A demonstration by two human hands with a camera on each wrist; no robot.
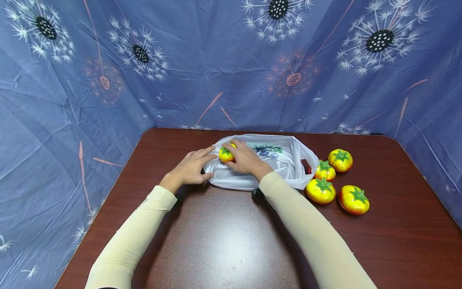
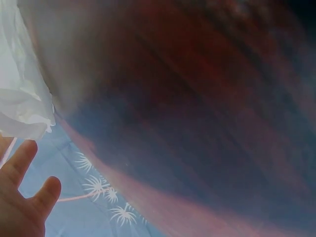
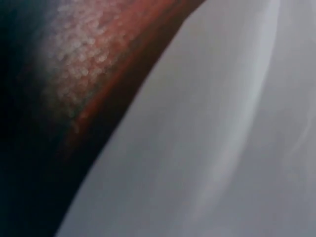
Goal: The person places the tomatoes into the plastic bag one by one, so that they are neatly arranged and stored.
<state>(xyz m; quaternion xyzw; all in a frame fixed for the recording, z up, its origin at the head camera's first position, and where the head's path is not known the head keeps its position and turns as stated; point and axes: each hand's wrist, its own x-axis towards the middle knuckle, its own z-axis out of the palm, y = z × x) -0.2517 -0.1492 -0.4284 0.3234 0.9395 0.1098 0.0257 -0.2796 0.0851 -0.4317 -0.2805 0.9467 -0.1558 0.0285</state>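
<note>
A white plastic bag (image 1: 236, 182) lies on the table with its mouth spread wide, showing a green and blue print inside. My right hand (image 1: 249, 160) reaches into it and grips a yellow tomato (image 1: 226, 155) with a green leafy top, at the bag's left end. My left hand (image 1: 189, 168) is at the bag's left edge with its fingers spread and extended toward the rim. In the left wrist view, fingertips (image 2: 48, 191) show just below the bag (image 2: 19, 113). The right wrist view is filled mostly by blurred white plastic (image 3: 197, 123), and no fingers show there.
Several yellow-and-red tomatoes (image 1: 340, 160) sit to the right of the bag, the nearest ones against its right handle (image 1: 306, 156). The brown table (image 1: 223, 241) ends at a blue dandelion-print cloth (image 1: 223, 80) behind and at the sides.
</note>
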